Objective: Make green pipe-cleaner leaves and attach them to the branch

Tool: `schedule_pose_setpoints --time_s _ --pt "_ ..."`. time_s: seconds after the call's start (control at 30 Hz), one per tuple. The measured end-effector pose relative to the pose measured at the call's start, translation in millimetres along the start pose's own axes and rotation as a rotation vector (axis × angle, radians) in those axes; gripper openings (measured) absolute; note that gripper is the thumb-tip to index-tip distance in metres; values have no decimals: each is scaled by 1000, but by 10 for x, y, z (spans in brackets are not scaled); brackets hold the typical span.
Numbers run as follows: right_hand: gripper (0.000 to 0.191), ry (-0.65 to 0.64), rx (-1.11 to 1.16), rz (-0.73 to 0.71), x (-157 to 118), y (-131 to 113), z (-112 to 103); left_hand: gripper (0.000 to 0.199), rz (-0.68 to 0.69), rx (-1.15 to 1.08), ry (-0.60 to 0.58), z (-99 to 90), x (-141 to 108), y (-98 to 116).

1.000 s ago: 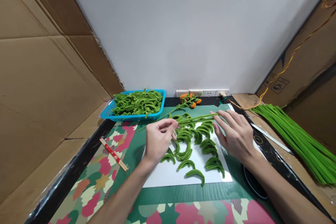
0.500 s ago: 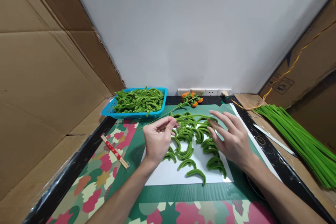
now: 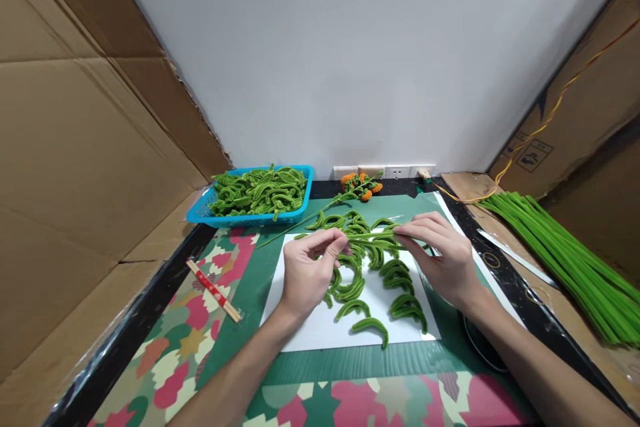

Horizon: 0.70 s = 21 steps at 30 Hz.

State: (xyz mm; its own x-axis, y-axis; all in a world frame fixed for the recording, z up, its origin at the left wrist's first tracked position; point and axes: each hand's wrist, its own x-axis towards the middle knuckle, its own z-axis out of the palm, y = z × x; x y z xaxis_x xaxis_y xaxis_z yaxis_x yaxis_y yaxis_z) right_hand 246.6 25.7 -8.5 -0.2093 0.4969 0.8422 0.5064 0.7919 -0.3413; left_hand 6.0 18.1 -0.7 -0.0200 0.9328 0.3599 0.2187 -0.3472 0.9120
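Green fuzzy stems (image 3: 373, 237) stretch level between my two hands above the paper. My left hand (image 3: 314, 268) pinches their left end between thumb and fingers. At their right end, the fingers of my right hand (image 3: 441, 255) are closed on them. Below lie several curved green fuzzy pieces (image 3: 371, 325) on a white sheet (image 3: 313, 333), some in a ring-like cluster and others in small groups at the right. Part of the cluster is hidden behind my hands.
Back left, a blue basket (image 3: 260, 219) holds many green pieces. An orange-flowered stem (image 3: 353, 191) lies behind the sheet. Wrapped chopsticks (image 3: 214, 290) are at left; long green stems (image 3: 570, 263) and a white strip (image 3: 517, 257) are at right. Cardboard (image 3: 90, 147) stands at left.
My right hand has closed from spread fingers onto the right end of the stems. The stems now run straighter between my hands, and the view has shifted slightly.
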Motion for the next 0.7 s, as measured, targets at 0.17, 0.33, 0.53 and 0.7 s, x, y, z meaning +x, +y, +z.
schedule_pose_setpoints --time_s 0.17,0.33,0.53,0.7 --pt "19 -94 157 64 45 -13 -68 20 40 71 -33 -65 43 -39" --pt "24 -163 189 12 5 17 -85 20 26 94 -46 -101 87 -21" --pt "26 -136 173 -28 -30 29 -87 20 -23 54 -43 -90 102 5" --pt "27 -109 195 63 -26 45 -63 19 -35 13 -38 -99 103 -13"
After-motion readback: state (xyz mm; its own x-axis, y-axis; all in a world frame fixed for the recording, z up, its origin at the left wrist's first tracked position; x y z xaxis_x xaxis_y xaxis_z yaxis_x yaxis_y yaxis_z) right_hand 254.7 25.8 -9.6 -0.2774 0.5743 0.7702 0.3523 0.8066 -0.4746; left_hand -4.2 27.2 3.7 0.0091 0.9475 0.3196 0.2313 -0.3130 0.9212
